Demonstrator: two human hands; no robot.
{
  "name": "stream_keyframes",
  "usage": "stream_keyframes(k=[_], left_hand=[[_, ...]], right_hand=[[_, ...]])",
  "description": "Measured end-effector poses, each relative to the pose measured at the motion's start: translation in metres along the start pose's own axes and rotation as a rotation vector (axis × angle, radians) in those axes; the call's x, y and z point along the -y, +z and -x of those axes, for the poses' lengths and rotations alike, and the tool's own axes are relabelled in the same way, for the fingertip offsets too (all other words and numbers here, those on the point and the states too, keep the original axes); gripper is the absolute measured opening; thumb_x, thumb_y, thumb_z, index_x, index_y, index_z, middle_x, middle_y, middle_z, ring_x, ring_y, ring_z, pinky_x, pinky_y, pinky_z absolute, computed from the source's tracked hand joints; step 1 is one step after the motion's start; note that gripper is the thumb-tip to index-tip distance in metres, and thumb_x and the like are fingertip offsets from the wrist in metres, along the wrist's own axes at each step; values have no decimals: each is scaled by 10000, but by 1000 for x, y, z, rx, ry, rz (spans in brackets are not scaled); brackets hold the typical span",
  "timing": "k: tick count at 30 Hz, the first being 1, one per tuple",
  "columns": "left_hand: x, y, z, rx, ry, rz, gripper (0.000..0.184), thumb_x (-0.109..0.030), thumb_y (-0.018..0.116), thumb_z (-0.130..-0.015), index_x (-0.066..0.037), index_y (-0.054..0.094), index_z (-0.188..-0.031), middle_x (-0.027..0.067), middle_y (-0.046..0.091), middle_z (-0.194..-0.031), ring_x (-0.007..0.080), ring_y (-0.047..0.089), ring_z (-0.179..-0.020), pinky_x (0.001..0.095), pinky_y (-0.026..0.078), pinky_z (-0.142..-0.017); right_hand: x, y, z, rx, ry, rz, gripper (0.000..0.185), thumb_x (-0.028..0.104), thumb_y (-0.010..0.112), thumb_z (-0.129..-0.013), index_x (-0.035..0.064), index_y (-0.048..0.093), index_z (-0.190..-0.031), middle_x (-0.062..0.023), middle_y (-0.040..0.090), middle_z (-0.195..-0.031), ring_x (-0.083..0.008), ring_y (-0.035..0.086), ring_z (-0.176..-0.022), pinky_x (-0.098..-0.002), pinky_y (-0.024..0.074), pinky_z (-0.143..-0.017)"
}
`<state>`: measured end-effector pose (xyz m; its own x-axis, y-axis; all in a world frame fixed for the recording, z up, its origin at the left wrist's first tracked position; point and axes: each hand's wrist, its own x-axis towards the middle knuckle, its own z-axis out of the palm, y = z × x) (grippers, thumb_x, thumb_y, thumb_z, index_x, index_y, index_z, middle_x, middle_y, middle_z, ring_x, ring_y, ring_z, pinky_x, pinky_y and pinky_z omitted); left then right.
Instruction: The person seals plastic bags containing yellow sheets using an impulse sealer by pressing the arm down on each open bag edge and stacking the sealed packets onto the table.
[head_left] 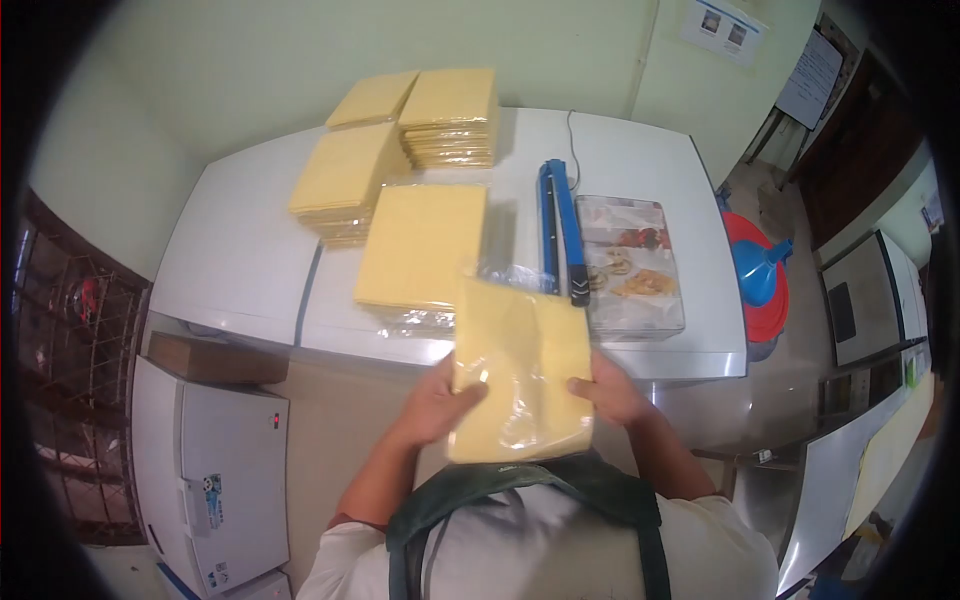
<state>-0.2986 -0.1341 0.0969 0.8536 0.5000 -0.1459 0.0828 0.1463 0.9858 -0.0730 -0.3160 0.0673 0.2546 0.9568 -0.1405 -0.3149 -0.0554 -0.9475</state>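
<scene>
A yellow pack in clear plastic (pixel 520 370) is held up in front of my chest. My left hand (pixel 446 400) grips its left edge, thumb on the front face. On the right edge, my right hand (pixel 606 390) holds it the same way. The pack's top end overlaps the front of the table, beside a yellow stack (pixel 425 245) with loose plastic along its lower edge. Behind the pack's top right corner lies a blue sealer (pixel 562 225), its long arm raised a little from its base.
More yellow stacks (pixel 345 170) (pixel 450 105) stand at the back of the white table (pixel 235 250). A picture-covered box (pixel 630 265) sits right of the sealer. Beyond the table's right end are a red tub (pixel 765 315) and blue funnel (pixel 755 270). A white freezer (pixel 235 440) stands lower left.
</scene>
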Motion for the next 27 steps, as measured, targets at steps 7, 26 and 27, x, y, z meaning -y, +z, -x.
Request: stream_keyframes(k=[7, 26, 27], left_hand=[[-92, -147, -75, -251, 162, -328, 449, -181, 566, -960, -6, 524, -1372, 146, 655, -1205, 164, 606, -1088, 308, 487, -908], [-121, -38, -286, -122, 206, -535, 288, -174, 534, -1005, 57, 647, -1135, 147, 709, -932, 210, 692, -853, 326, 566, -784], [-118, -23, -317, -97, 94, -409, 299, -180, 524, -1013, 48, 637, -1169, 136, 703, -987, 211, 690, -884, 324, 567, -789]], right_hand=[[62, 101, -137, -345, -191, 461, 436, 177, 655, -930, -24, 507, -1288, -160, 654, -1137, -215, 635, -1045, -351, 498, -904], [118, -139, -68, 9, -503, 302, 234, 122, 482, -1023, 2, 649, -1135, -173, 670, -980, -253, 694, -835, -379, 533, -863], [118, -151, -87, -241, -400, 521, 240, 93, 491, -1000, 33, 644, -1175, -170, 649, -1064, -267, 682, -900, -380, 518, -897]])
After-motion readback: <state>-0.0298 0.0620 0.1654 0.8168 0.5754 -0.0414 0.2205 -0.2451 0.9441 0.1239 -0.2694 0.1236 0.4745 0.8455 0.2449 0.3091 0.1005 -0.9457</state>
